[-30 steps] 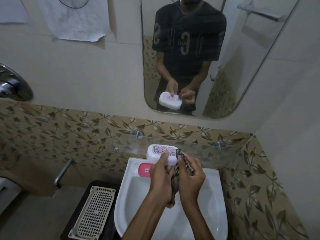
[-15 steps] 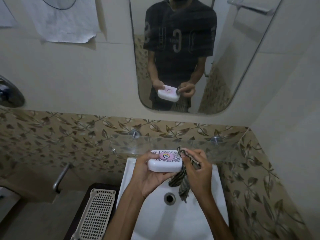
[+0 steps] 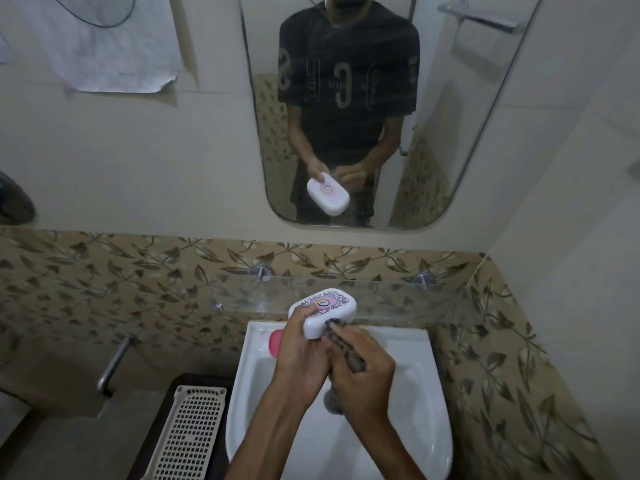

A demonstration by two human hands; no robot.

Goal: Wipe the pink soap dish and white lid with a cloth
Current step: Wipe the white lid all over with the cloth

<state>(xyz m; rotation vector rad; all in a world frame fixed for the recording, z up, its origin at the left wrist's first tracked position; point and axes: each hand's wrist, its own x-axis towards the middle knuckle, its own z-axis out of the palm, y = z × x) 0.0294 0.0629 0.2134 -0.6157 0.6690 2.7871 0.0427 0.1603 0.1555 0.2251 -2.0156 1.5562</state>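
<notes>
Mirror above white sink and mesh tray beside it; left hand grips the white lid over the sink, hiding part of the pink soap dish; right hand pinches the cloth against the lid.

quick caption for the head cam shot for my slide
Over a white sink, the left hand holds the white lid while the right hand rubs it with a cloth.
</notes>
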